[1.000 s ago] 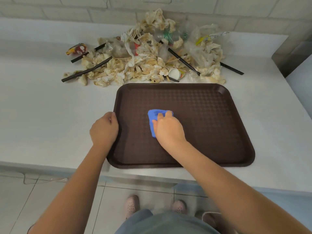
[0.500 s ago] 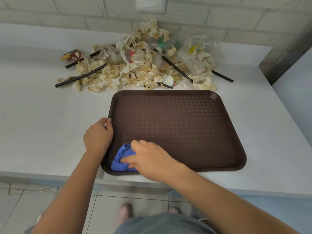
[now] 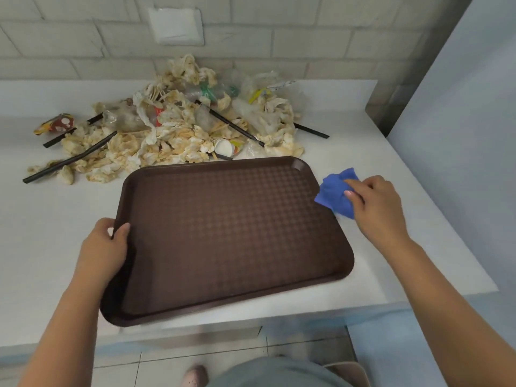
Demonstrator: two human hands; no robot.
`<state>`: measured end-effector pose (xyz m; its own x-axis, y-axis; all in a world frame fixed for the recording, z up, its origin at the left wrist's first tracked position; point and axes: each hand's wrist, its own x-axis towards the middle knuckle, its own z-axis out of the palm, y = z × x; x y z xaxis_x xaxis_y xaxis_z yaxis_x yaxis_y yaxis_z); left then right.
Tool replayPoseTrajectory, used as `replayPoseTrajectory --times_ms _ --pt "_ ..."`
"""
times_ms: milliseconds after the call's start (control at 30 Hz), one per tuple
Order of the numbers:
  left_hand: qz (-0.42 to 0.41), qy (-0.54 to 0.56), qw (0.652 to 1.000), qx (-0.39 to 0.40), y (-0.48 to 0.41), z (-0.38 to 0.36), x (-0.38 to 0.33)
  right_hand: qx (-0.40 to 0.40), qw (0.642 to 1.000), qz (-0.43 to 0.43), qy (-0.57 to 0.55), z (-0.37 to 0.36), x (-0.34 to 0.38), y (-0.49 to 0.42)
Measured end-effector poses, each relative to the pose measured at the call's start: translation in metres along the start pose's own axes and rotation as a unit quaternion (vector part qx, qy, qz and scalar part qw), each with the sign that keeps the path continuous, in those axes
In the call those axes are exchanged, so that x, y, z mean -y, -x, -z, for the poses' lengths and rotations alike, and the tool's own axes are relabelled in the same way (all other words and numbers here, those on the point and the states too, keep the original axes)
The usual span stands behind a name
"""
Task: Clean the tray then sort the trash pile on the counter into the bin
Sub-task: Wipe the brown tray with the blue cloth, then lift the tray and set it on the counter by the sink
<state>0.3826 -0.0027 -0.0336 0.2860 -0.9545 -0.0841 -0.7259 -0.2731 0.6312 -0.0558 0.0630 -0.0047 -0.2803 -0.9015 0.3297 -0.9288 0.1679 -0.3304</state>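
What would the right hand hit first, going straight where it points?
Likely the tray at its far right corner, then the trash pile; the right hand, gripping the blue cloth, may pass above.

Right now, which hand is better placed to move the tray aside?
Left. The left hand grips the tray by its left rim, thumb over the edge. The right hand holds the blue cloth off the tray, past its right edge over the counter, so it would probably have to drop the cloth first.
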Motion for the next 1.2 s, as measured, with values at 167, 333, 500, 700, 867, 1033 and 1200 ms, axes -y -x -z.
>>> replayPoseTrajectory --times_ms 167,333,500,700,867,1033,1200 --pt "0.01 0.003 1.0 -0.002 -0.003 0.003 0.005 -0.021 0.989 -0.123 -0.075 0.01 -0.063 -0.007" --pt "0.048 0.019 0.998 -0.023 -0.026 0.005 0.026 -0.043 0.978 -0.168 -0.113 0.035 -0.086 -0.033" --pt "0.082 0.051 0.995 -0.023 -0.056 -0.003 0.081 -0.015 0.996 -0.053 -0.077 0.033 -0.094 -0.033" --pt "0.079 0.052 0.995 -0.04 0.022 0.014 0.015 0.175 0.984 0.01 -0.039 -0.007 -0.116 0.025" --pt "0.064 0.078 0.994 -0.041 0.055 0.03 -0.003 0.128 0.99 0.043 -0.051 0.0 -0.076 0.017" --pt "0.087 0.097 0.989 -0.064 0.071 0.059 0.016 0.177 0.95 -0.009 -0.257 0.001 0.033 0.016" --pt "0.106 0.126 0.98 -0.109 0.082 0.105 0.064 0.211 0.95 -0.018 -0.228 -0.02 0.119 0.019"
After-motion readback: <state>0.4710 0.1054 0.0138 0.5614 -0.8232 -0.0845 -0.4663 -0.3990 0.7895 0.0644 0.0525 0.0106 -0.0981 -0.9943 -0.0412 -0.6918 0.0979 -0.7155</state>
